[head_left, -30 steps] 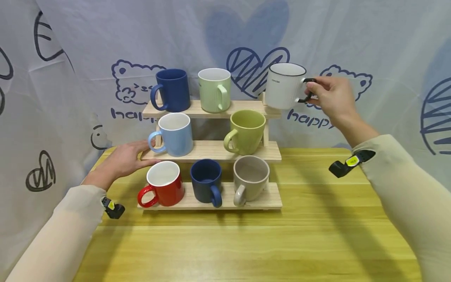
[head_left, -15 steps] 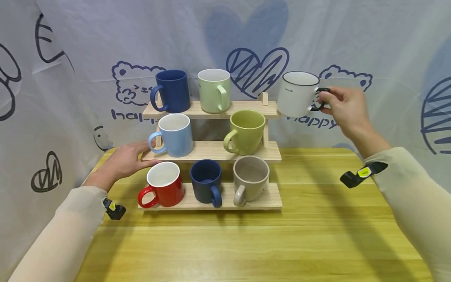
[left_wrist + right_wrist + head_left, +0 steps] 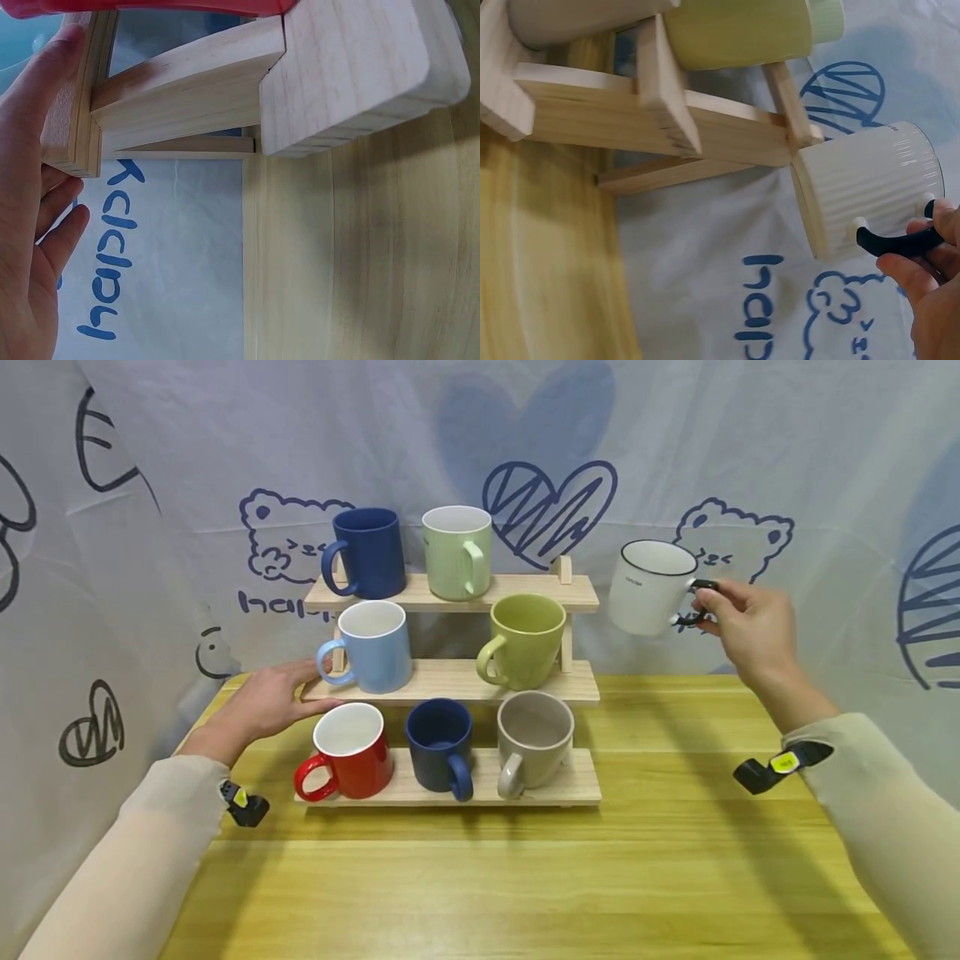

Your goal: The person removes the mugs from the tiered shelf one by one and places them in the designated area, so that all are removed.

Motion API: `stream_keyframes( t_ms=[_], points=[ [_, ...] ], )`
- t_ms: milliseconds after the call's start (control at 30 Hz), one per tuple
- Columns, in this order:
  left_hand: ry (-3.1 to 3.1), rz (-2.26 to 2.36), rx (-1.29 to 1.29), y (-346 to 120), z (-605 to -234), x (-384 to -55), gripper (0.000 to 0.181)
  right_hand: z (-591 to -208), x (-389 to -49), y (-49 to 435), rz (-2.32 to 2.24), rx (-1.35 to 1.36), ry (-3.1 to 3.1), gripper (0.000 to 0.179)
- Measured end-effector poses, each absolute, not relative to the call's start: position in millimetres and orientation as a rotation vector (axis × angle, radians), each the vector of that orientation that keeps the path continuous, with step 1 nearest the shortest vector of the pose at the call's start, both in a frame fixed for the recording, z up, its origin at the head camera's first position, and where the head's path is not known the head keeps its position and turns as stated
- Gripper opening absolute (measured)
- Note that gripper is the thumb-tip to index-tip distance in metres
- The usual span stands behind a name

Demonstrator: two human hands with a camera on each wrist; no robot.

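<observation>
My right hand (image 3: 757,627) pinches the black handle of a white mug (image 3: 651,589) with a dark rim. The mug hangs in the air just right of the wooden rack's top shelf (image 3: 517,592), apart from it. In the right wrist view the mug (image 3: 870,191) shows its ribbed side. My left hand (image 3: 262,697) grips the left end of the rack's middle shelf (image 3: 442,678). In the left wrist view the thumb lies over that board (image 3: 71,135) and the fingers are under it. Beside this hand stand a light blue mug (image 3: 375,647) and a red mug (image 3: 354,752).
On the top shelf stand a dark blue mug (image 3: 369,553) and a pale green mug (image 3: 457,553). An olive mug (image 3: 528,643) is on the middle shelf. The bottom shelf bears a navy mug (image 3: 437,747) and a taupe mug (image 3: 534,743). A patterned curtain (image 3: 525,410) hangs behind the wooden table (image 3: 525,885).
The white mug has moved right and down with my right hand, from by the top shelf's right end to beyond it. The left hand and the other mugs have stayed put.
</observation>
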State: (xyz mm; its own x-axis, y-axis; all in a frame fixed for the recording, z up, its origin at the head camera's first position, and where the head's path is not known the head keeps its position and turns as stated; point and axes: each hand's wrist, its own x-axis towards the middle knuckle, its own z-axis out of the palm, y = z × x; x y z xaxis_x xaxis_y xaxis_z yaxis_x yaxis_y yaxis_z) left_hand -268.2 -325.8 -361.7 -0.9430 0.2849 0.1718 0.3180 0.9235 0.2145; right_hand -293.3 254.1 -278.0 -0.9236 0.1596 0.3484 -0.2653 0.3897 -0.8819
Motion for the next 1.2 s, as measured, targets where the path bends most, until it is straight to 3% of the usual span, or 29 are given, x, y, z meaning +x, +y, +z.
stream_keyframes(
  t_ms=[1200],
  points=[
    [-2.978, -0.396, -0.418, -325.4, -360.7, -268.0, 0.089, -391.6, -289.0, 252.7, 1.735, -0.140, -2.202, 0.041]
  ],
)
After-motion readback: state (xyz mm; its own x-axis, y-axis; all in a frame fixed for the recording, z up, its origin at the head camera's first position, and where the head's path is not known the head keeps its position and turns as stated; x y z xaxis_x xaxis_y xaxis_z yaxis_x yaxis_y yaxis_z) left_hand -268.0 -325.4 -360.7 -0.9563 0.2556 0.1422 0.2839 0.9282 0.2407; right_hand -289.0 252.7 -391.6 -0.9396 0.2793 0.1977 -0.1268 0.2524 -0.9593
